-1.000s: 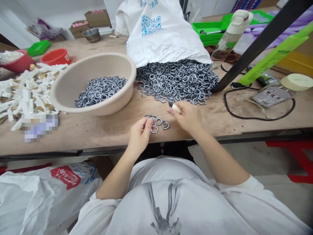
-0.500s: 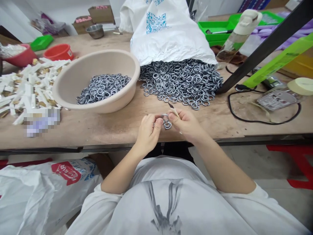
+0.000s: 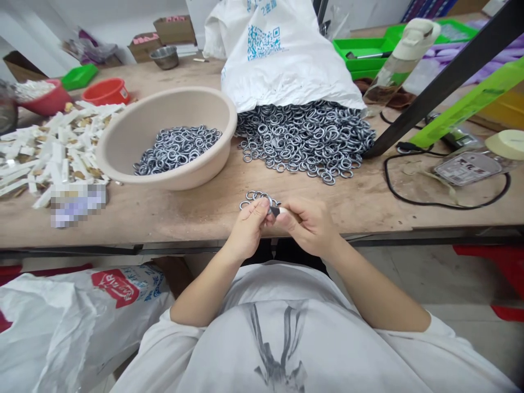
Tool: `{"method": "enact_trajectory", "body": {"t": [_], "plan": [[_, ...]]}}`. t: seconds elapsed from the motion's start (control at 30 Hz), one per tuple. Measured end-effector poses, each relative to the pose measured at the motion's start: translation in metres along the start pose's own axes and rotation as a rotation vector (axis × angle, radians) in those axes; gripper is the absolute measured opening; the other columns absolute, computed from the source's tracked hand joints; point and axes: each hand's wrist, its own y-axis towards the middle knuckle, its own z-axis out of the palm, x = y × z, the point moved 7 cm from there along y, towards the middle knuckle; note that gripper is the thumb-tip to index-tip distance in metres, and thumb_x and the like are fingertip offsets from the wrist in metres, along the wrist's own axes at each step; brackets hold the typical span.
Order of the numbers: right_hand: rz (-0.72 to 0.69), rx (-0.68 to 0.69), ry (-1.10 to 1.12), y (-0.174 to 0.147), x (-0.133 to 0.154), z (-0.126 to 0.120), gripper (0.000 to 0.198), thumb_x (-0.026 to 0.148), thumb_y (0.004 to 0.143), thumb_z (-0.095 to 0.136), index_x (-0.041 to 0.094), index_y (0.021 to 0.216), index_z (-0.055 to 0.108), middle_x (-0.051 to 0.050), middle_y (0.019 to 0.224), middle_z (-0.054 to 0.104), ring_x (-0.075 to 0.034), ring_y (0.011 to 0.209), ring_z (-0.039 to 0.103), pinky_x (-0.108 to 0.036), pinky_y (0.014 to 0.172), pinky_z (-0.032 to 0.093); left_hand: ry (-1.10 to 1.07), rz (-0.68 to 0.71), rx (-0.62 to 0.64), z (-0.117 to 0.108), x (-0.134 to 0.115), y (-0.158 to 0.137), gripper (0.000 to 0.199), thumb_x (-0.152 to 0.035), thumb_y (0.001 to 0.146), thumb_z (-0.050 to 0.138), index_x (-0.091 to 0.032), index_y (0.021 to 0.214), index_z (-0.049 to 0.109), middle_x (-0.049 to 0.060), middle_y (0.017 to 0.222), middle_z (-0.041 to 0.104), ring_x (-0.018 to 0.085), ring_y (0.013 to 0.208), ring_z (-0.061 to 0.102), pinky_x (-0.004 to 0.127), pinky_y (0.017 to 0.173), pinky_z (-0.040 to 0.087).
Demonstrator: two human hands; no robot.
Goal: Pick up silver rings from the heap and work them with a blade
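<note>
Above a worn wooden table (image 3: 172,218), your left hand (image 3: 248,225) pinches a smooth, round gray ring (image 3: 270,201) at thumb and fingertips, while your right hand (image 3: 310,225) closes around a small tool (image 3: 275,210), its dark, flat tip at the ring. More rings fill the bottom of a smooth beige basin (image 3: 196,177); a glossy loose pile (image 3: 303,136) spills from a crinkled white sack (image 3: 286,71).
</note>
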Motion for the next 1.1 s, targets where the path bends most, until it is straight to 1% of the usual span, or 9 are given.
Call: {"method": "enact_trajectory", "body": {"t": [0.2,0.43,0.53,0.63,0.67,0.77,0.87,1.0,1.1], "plan": [[-0.144,-0.019,-0.151,-0.004,0.011,0.002,0.046,0.053,0.101,0.045,0.02,0.074,0.062,0.0,0.061,0.056,-0.012,0.055,0.049,-0.027,0.056,0.032,-0.087,-0.076,-0.006,0.003,0.001,-0.003,0.046,-0.056,0.071,0.081,-0.016,0.072,0.057,-0.003,0.067,0.05,0.008,0.06,0.043,0.021,0.059,0.038],[-0.128,0.031,-0.126,-0.007,0.01,0.005,0.047,0.054,0.1,0.044,0.021,0.07,0.058,0.001,0.061,0.055,-0.012,0.055,0.046,-0.027,0.055,0.03,-0.053,-0.074,0.044,0.002,0.005,-0.002,0.048,-0.059,0.072,0.079,-0.017,0.071,0.056,-0.002,0.066,0.05,0.008,0.059,0.042,0.022,0.057,0.037],[-0.005,0.014,-0.149,0.0,-0.017,0.001,0.053,0.058,0.1,0.04,0.021,0.068,0.057,0.0,0.06,0.056,-0.013,0.057,0.049,-0.027,0.056,0.031,0.066,-0.03,0.198,0.012,-0.001,-0.01,0.05,-0.063,0.082,0.068,-0.018,0.067,0.052,-0.002,0.062,0.047,0.01,0.057,0.04,0.025,0.058,0.036],[0.241,-0.094,-0.356,0.016,-0.06,-0.019,0.053,0.058,0.099,0.042,0.021,0.062,0.055,0.0,0.056,0.054,-0.015,0.056,0.048,-0.028,0.056,0.028,0.387,0.079,0.344,0.018,-0.014,-0.019,0.05,-0.059,0.096,0.047,-0.019,0.067,0.054,0.002,0.064,0.053,0.014,0.062,0.047,0.029,0.065,0.04],[0.298,-0.09,-0.432,0.023,-0.071,-0.025,0.046,0.054,0.098,0.047,0.021,0.068,0.06,-0.002,0.062,0.061,-0.017,0.061,0.052,-0.029,0.058,0.031,0.545,0.151,0.292,0.012,-0.021,-0.017,0.048,-0.055,0.099,0.043,-0.019,0.07,0.057,0.004,0.067,0.057,0.016,0.065,0.05,0.03,0.069,0.041],[0.395,-0.076,-0.635,0.046,-0.09,-0.038,0.027,0.043,0.091,0.062,0.02,0.101,0.07,-0.01,0.096,0.074,-0.027,0.083,0.064,-0.032,0.067,0.038,1.073,0.385,-0.012,-0.015,-0.043,-0.003,0.033,-0.039,0.1,0.045,-0.019,0.085,0.067,0.009,0.087,0.068,0.022,0.084,0.058,0.036,0.084,0.043],[0.413,-0.01,-0.768,0.067,-0.094,-0.036,0.039,0.038,0.086,0.069,0.021,0.121,0.066,-0.014,0.118,0.071,-0.033,0.098,0.066,-0.037,0.075,0.043,1.384,0.425,-0.138,-0.038,-0.043,0.017,0.03,-0.026,0.099,0.044,-0.019,0.111,0.071,0.012,0.11,0.072,0.027,0.102,0.061,0.043,0.096,0.043],[0.337,0.018,-0.74,0.075,-0.084,-0.021,0.031,0.038,0.089,0.065,0.022,0.115,0.069,-0.013,0.115,0.072,-0.032,0.096,0.066,-0.037,0.074,0.043,1.507,0.364,-0.165,-0.049,-0.028,0.029,0.037,-0.028,0.101,0.04,-0.018,0.12,0.07,0.015,0.123,0.07,0.029,0.115,0.06,0.048,0.103,0.043],[0.295,-0.029,-0.58,0.063,-0.078,-0.014,0.021,0.035,0.094,0.057,0.022,0.101,0.071,-0.009,0.097,0.075,-0.027,0.085,0.066,-0.034,0.069,0.04,1.561,0.278,-0.13,-0.034,-0.01,0.027,0.052,-0.044,0.102,0.039,-0.014,0.14,0.057,0.021,0.151,0.051,0.037,0.139,0.045,0.059,0.113,0.034]]}}
